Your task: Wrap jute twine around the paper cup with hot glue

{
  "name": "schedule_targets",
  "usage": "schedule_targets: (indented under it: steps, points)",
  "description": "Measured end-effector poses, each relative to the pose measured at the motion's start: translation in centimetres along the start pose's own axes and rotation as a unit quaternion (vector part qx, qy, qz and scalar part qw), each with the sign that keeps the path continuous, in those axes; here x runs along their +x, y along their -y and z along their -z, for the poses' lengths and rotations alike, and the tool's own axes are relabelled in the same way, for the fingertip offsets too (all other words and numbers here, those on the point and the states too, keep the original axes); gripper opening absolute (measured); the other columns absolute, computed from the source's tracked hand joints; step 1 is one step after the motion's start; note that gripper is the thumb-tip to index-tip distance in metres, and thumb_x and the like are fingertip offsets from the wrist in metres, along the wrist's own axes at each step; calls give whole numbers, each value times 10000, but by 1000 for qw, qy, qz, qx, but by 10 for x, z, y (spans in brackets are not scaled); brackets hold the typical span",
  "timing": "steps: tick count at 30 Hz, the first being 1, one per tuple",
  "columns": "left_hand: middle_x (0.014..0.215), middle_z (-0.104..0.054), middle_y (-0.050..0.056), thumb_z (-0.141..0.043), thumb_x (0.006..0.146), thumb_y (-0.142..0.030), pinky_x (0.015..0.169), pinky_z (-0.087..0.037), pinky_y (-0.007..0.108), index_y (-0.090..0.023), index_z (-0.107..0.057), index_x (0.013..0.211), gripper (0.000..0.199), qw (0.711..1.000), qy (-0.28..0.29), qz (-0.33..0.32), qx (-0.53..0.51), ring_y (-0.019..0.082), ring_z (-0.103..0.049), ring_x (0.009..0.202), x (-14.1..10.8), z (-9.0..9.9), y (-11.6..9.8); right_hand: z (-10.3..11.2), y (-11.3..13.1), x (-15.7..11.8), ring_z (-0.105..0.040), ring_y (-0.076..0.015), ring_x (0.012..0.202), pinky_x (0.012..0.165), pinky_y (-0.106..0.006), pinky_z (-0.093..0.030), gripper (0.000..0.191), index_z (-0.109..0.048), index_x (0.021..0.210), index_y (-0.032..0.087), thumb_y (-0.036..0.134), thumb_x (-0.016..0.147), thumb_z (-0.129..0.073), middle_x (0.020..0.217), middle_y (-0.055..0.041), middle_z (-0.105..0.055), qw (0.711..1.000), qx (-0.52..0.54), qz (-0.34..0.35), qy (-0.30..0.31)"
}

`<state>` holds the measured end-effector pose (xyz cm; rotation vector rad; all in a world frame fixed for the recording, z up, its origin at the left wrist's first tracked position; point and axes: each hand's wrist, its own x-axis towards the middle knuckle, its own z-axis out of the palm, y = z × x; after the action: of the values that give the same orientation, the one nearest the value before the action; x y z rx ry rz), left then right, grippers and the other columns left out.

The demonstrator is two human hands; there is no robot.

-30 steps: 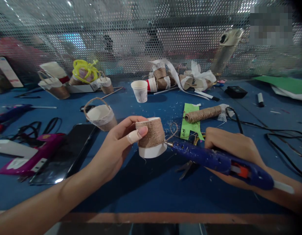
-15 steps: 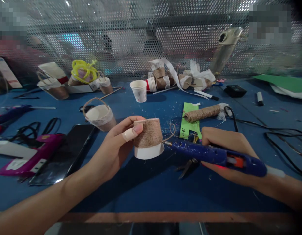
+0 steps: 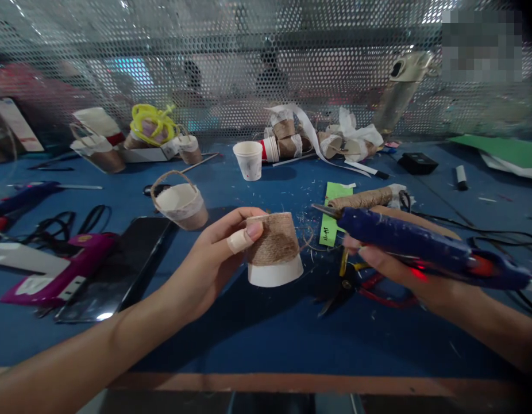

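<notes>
Blue table [image 3: 249, 345] fills the nearest stretch, and over it the right hand [image 3: 393, 267] has its fingers curled round a glue gun [image 3: 404, 238], clamped on the body. Half a second ago the nozzle [image 3: 326, 211] met the side of the twine-wrapped cup [image 3: 274, 244]; now it is lifted up and away to the right, with a plain gap between them, so I judge that no glue is going on at this instant and that the last spot is left free for the twine to be pressed. The cup itself stays in the left hand [image 3: 214, 259], pinched near its upper end, thumb on the near face and the other fingers largely hidden behind; its wider end points down, and that lower band is bare white, so the wrap looks unfinished. A loose twine tail [image 3: 317, 248] trails from the cup's right side toward the gun hand. Below that hand lies a cutting tool [image 3: 346, 284], apart from the cup. Farther on, a green card [image 3: 328, 230] sits partly under a roll of twine [image 3: 365, 199], both beyond the cup and to its right. Well behind stands a white paper cup [image 3: 249, 164], and past it rises a perforated metal screen [image 3: 231, 63].
</notes>
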<state>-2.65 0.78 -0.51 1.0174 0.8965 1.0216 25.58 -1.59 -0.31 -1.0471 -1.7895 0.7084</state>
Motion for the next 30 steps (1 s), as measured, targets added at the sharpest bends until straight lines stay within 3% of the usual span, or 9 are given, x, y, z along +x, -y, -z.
schedule_targets:
  steps: [2, 4, 9, 12, 16, 22, 30]
  points:
    - [990, -711, 13, -836, 828, -414, 800, -495, 257, -251, -752, 1018, 264, 1000, 6, 13, 7, 178, -632, 920, -1, -1, 3, -8, -2, 0, -689, -184, 729, 656, -317, -586, 260, -721, 1089, 381, 313, 864, -832, 961, 40, -743, 1000, 19, -6, 17]
    - [1020, -713, 11, -842, 828, -403, 798, -487, 256, -253, -749, 1024, 263, 1000, 9, 22, 11, 175, -630, 934, -2, -2, 4, -14, -4, 0, -736, -199, 827, 728, -313, -625, 419, -713, 1174, 415, 315, 810, -895, 1045, 48, -762, 999, 31, -18, 33]
    - [993, -702, -12, -852, 832, -378, 740, -461, 222, -259, -757, 995, 223, 999, 8, 29, 16, 138, -615, 888, -1, -5, 3, -19, -9, 1, -721, -139, 725, 659, -261, -623, 246, -758, 1054, 349, 321, 841, -880, 991, 40, -774, 990, 99, -69, 66]
    - [1003, -703, -18, -856, 830, -386, 751, -460, 210, -264, -759, 996, 228, 999, 3, 33, 20, 131, -610, 899, -1, -6, 3, -19, -11, 1, -743, -168, 813, 681, -276, -622, 153, -765, 955, 313, 274, 851, -870, 983, 16, -773, 984, 137, -77, 78]
    - [1038, -707, -14, -858, 829, -375, 799, -467, 214, -265, -759, 1000, 226, 999, -7, 28, 23, 146, -614, 964, 0, -5, 4, -16, -12, 0, -746, -208, 966, 725, -284, -618, 184, -750, 923, 332, 213, 844, -867, 962, 21, -754, 984, 143, -80, 74]
    - [1028, -696, -22, -833, 860, -384, 803, -459, 189, -277, -753, 1014, 204, 999, -5, 22, 35, 133, -606, 978, 0, -3, 4, -13, -11, -1, -714, -164, 874, 750, -266, -595, 174, -743, 941, 326, 241, 852, -865, 947, 36, -740, 984, 113, -104, 89]
    - [961, -684, -21, -844, 852, -363, 718, -461, 189, -277, -759, 980, 175, 999, 4, 6, 47, 124, -595, 868, -3, -4, 1, -16, -9, 4, -687, -178, 837, 724, -284, -588, 160, -719, 822, 292, 359, 855, -859, 875, 20, -711, 983, 106, -127, 76]
